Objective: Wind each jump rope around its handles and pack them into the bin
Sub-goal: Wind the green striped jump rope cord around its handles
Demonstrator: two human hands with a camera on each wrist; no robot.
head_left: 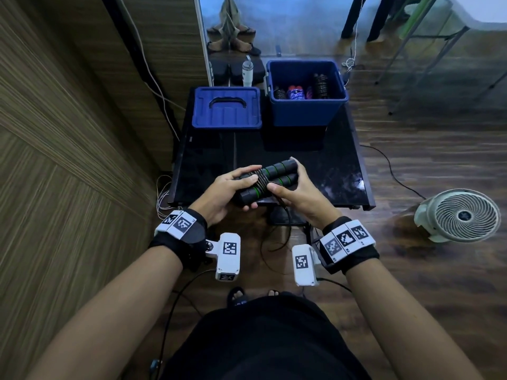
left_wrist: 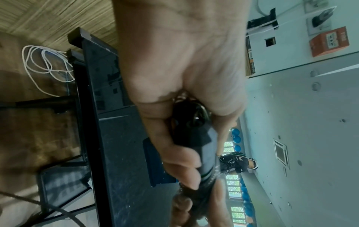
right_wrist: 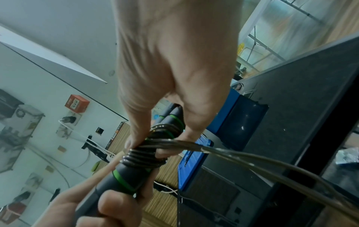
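A: Head view, from the left: the blue lid [head_left: 227, 107] lies flat on the black table [head_left: 343, 165], and beside it to the right stands the open blue bin [head_left: 307, 111] with several wound ropes already inside.

B: And the one being worked on?

A: It sits in front of the bin, above the near table edge. The left hand [head_left: 227, 192] is wrapped around the lower ends of the two black, green-ringed handles [head_left: 277, 171], which lie side by side. A few turns of cord [head_left: 262, 179] cross their middle.

B: The right hand [head_left: 295, 192]?

A: It cups the upper ends, thumb pressing the cord against the wraps. The right wrist view shows the free cord [right_wrist: 252, 158] running off taut toward the table edge; in the head view the rest hangs in a loop [head_left: 274, 237] below the table.

B: So what could spoil it?

A: I'd judge three things. If the thumb lifts before the next turn bites, the springy coils may loosen. If the left grasp eases, the handles could splay and the wraps slide off the ends. And the dangling loop might catch on the table frame, jerking the bundle.
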